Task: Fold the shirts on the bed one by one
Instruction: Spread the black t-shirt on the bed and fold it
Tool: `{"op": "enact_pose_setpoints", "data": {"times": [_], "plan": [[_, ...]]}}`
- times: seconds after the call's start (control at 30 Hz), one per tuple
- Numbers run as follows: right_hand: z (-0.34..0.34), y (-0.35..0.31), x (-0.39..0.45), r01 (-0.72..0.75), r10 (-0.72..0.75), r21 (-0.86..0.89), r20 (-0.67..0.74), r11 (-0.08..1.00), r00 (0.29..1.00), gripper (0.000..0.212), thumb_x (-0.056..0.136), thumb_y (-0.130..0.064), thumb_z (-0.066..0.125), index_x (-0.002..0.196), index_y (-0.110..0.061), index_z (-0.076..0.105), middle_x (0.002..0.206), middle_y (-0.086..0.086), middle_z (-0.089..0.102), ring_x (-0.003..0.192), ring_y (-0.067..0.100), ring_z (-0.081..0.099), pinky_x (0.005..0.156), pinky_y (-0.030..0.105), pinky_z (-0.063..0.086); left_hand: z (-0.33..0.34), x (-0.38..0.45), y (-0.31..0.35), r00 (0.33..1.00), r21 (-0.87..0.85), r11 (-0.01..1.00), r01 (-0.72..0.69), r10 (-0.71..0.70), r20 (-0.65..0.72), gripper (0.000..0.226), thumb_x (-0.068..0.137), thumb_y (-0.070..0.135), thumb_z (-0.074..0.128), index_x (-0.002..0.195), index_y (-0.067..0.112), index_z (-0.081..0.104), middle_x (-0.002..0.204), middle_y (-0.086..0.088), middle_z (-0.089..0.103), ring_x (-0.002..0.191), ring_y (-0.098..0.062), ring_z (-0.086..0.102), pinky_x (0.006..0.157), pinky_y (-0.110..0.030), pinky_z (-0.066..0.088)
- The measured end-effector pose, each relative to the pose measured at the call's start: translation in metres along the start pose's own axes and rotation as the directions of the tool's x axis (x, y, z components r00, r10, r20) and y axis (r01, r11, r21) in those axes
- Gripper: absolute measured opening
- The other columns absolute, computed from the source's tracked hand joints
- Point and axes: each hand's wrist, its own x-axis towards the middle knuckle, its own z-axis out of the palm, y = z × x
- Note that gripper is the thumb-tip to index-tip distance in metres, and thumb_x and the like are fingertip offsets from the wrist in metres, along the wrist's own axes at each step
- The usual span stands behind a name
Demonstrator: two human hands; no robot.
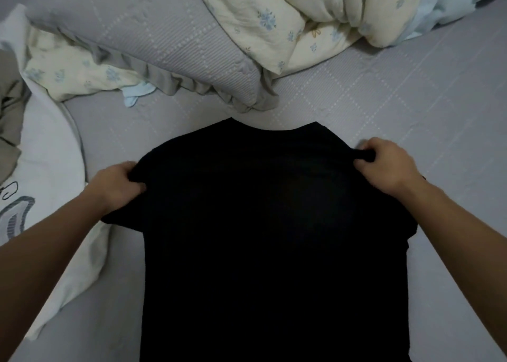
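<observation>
Pillow (142, 40) and floral quilt (288, 18) crowd the far bed beyond the black shirt (274, 224), whose shoulders left hand (115, 183) and right hand (389, 164) pinch.

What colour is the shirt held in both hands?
Plain black shirt, no pattern visible; head view.

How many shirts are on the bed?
2 that I can make out: a black shirt in the middle, gripped at its shoulders by the left hand and right hand, and a white shirt lying at the left. The clothes at the far left edge may hide more.
</observation>
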Motion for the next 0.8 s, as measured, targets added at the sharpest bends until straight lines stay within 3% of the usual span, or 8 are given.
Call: {"op": "enact_pose_setpoints", "data": {"times": [0.17,0.3,0.37,0.47,0.53,0.6,0.67,0.8], "plan": [[0.002,-0.018,0.02,-0.073,0.092,0.21,-0.084,0.975,0.992,0.03,0.091,-0.048,0.051,0.093,-0.023,0.069,0.087,-0.005,0.062,0.083,0.015,0.054,0.076,0.029,0.038,0.001,0.016,0.07,0.973,-0.14,0.979,-0.149,0.121,-0.195,0.032,0.087,0.032,0.064,0.116,0.017,0.064,0.117,-0.018,0.064,0.107,-0.037,0.061,0.097,-0.044,0.048],[0.009,-0.033,0.041,-0.095,0.081,0.093,0.143,0.991,0.986,0.017,0.086,-0.038,0.067,0.078,-0.023,0.068,0.081,-0.007,0.065,0.085,0.017,0.062,0.078,0.03,0.047,0.011,0.039,0.131,0.959,-0.089,0.961,-0.261,0.248,-0.137,0.033,0.088,0.039,0.068,0.111,0.016,0.065,0.116,-0.013,0.067,0.108,-0.034,0.061,0.095,-0.042,0.048],[0.01,-0.039,0.046,-0.079,0.071,0.036,0.175,0.996,0.982,0.015,0.086,-0.027,0.066,0.072,-0.022,0.065,0.076,-0.006,0.062,0.086,0.019,0.062,0.076,0.026,0.042,0.015,0.044,0.143,0.932,-0.089,0.944,-0.319,0.295,-0.212,0.026,0.09,0.032,0.066,0.107,0.013,0.068,0.115,-0.013,0.069,0.107,-0.032,0.062,0.092,-0.034,0.045],[-0.001,-0.044,0.056,0.021,-0.01,0.095,-0.113,0.995,0.993,0.017,0.085,-0.025,0.064,0.07,-0.021,0.057,0.077,-0.001,0.059,0.08,0.017,0.055,0.073,0.023,0.036,0.01,0.044,0.15,0.85,-0.232,0.895,-0.382,0.241,-0.468,0.021,0.092,0.028,0.062,0.101,0.01,0.068,0.101,-0.01,0.07,0.098,-0.025,0.063,0.079,-0.024,0.036],[-0.008,-0.048,0.066,0.076,-0.036,0.14,-0.265,0.987,0.964,0.015,0.085,-0.03,0.065,0.074,-0.022,0.059,0.078,-0.002,0.061,0.078,0.017,0.056,0.071,0.025,0.037,0.005,0.049,0.152,0.822,-0.273,0.88,-0.388,0.197,-0.534,0.02,0.093,0.029,0.059,0.099,0.011,0.065,0.095,-0.005,0.067,0.095,-0.023,0.062,0.078,-0.024,0.036],[-0.006,-0.046,0.073,0.061,-0.028,0.137,-0.228,0.989,0.973,0.016,0.086,-0.034,0.065,0.078,-0.021,0.061,0.08,-0.002,0.062,0.083,0.02,0.061,0.075,0.028,0.042,0.006,0.058,0.149,0.866,-0.262,0.916,-0.303,0.15,-0.477,0.021,0.093,0.027,0.057,0.107,0.014,0.064,0.108,-0.006,0.067,0.106,-0.026,0.061,0.091,-0.031,0.042],[0.002,-0.033,0.07,-0.02,0.044,0.148,-0.164,0.989,0.986,0.021,0.086,-0.04,0.064,0.084,-0.019,0.064,0.086,-0.001,0.066,0.092,0.024,0.064,0.088,0.035,0.047,0.016,0.057,0.14,0.912,-0.196,0.964,-0.181,0.089,-0.401,0.034,0.092,0.028,0.057,0.125,0.019,0.057,0.13,-0.01,0.057,0.122,-0.032,0.052,0.105,-0.045,0.036],[0.011,0.018,0.025,-0.068,0.111,0.144,-0.317,0.987,0.942,0.041,0.086,-0.053,0.059,0.11,-0.021,0.064,0.111,0.005,0.067,0.107,0.026,0.061,0.098,0.043,0.046,0.058,0.013,0.096,0.854,0.025,0.955,-0.297,0.277,-0.441,0.062,0.096,0.036,0.055,0.151,0.017,0.033,0.16,-0.016,0.023,0.145,-0.038,0.023,0.115,-0.055,0.018]]}}
